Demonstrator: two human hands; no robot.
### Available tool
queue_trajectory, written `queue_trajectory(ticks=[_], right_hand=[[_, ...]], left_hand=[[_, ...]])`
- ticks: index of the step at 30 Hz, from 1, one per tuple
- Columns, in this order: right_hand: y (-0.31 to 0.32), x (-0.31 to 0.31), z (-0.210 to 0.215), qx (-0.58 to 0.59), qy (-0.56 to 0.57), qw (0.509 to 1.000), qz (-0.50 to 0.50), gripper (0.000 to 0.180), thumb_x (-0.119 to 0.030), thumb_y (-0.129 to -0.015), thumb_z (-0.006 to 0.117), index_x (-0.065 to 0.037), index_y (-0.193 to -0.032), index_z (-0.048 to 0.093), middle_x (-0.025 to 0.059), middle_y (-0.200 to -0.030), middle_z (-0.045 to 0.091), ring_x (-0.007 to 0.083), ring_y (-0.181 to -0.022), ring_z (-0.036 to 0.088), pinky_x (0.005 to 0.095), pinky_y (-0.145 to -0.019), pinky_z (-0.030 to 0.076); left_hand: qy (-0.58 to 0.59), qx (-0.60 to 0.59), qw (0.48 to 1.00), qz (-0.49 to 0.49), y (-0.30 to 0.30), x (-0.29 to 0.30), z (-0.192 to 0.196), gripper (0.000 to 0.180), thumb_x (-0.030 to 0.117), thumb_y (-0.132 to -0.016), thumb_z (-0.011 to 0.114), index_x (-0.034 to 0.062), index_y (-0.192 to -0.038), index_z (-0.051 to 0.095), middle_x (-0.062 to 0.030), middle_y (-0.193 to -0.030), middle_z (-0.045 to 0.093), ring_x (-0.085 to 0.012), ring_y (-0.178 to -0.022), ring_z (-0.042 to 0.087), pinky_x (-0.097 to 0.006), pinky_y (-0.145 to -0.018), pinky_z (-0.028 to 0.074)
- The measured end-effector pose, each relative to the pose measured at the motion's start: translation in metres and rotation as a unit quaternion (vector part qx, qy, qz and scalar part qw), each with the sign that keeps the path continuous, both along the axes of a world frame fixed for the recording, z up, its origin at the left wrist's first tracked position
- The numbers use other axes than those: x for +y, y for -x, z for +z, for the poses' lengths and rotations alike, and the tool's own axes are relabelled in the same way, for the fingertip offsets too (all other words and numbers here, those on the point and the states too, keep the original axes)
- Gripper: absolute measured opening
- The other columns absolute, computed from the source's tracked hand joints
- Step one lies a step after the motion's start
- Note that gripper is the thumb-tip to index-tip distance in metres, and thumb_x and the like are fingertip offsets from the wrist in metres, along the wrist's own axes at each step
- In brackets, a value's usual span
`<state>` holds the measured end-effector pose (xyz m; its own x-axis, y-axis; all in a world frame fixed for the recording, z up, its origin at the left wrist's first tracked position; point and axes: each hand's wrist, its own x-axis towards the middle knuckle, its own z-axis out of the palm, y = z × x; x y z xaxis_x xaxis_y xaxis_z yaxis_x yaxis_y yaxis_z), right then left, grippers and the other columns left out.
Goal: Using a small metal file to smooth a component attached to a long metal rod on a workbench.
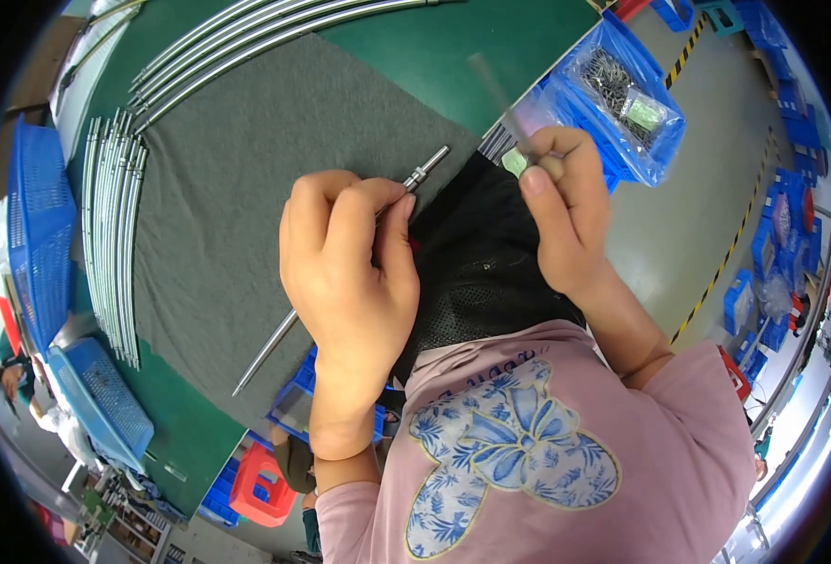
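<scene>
My left hand (345, 235) is closed around a slim metal rod (267, 352), held slantwise above the grey cloth (218, 188). The rod's stepped, ringed end (422, 172) sticks out past my thumb and index finger, and its long plain end points to the lower left. The middle of it is hidden by the hand. My right hand (571, 211) pinches a thin grey strip (500, 89), blurred and pointing up and away. A pale green piece (515, 162) shows at the right thumb tip; whether it belongs to the strip I cannot tell.
Several shiny rods (115, 235) lie along the cloth's left side, more (246, 47) across the far side. A blue bin (660, 155) of small metal parts stands right of the green table (406, 56). Blue baskets (39, 226) stand left; a red stool (263, 489) is below.
</scene>
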<state>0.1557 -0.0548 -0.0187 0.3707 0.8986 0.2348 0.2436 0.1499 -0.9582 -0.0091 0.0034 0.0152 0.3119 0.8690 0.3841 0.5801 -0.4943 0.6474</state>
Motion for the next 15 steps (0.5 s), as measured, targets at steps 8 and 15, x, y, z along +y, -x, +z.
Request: queue_trajectory(ticks=[8, 15], right_hand=[[0.001, -0.009, -0.008, 0.013, 0.057, 0.998, 0.022, 0.016, -0.005, -0.093, 0.047, 0.001, -0.109, 0.046, 0.0047, -0.063, 0.051, 0.0095, -0.053, 0.044, 0.0246, -0.051, 0.035], [0.011, -0.012, 0.009, -0.104, 0.001, 0.992, 0.067, 0.030, 0.000, -0.089, 0.049, 0.000, -0.117, 0.057, 0.0108, -0.082, 0.064, 0.0161, -0.058, 0.057, 0.0261, -0.053, 0.043]], left_hand=[[-0.087, 0.027, 0.996, 0.024, -0.002, 0.003, -0.006, 0.014, 0.000, -0.071, 0.071, 0.0052, -0.083, 0.065, -0.0065, -0.080, 0.054, -0.0225, -0.068, 0.050, -0.032, -0.059, 0.041], [-0.083, 0.035, 0.996, 0.015, -0.001, 0.006, -0.006, 0.014, -0.004, -0.071, 0.072, 0.0021, -0.083, 0.067, -0.0083, -0.078, 0.058, -0.0180, -0.067, 0.057, -0.026, -0.059, 0.045]])
